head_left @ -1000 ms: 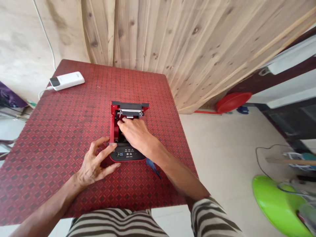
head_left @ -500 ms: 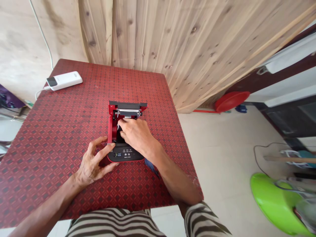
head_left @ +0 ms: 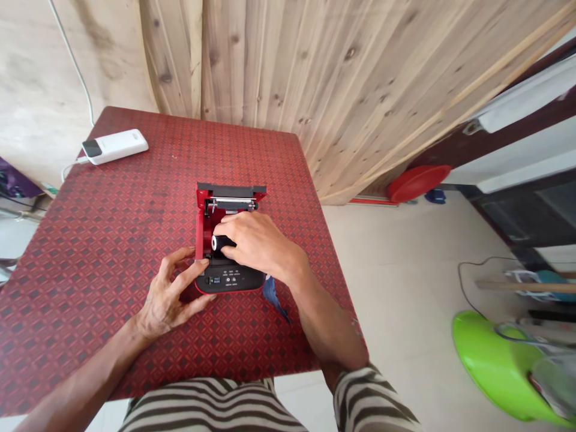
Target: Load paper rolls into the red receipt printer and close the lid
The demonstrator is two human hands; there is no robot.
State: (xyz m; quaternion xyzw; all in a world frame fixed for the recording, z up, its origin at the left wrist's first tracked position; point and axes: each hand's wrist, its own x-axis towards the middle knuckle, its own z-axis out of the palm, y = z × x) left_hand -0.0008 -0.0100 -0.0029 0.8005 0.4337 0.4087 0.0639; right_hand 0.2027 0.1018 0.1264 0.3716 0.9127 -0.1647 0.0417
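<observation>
A small red-and-black printer (head_left: pixel 231 282) stands on the table with its lid (head_left: pixel 231 191) raised at the back. My left hand (head_left: pixel 168 294) holds its front left corner, index finger on top of the panel and thumb at the front edge. My right hand (head_left: pixel 256 240) reaches into the bay from the right, its fingers closed around a black paper roll (head_left: pixel 219 242). The roll's white round end with a dark centre faces left. My fingers hide most of the roll and the right side of the bay.
A white power bank (head_left: pixel 119 146) with a cable lies at the table's back left. Dark blue cloth (head_left: pixel 273 297) lies by the printer's right side. The red patterned table (head_left: pixel 135 210) meets a wooden wall (head_left: pixel 270 66). On the floor at right is a bright green plastic object (head_left: pixel 490 366).
The paper roll now shows more of its white end and sits higher in the bay. My right hand has shifted slightly right and up; my left stays on the printer.
</observation>
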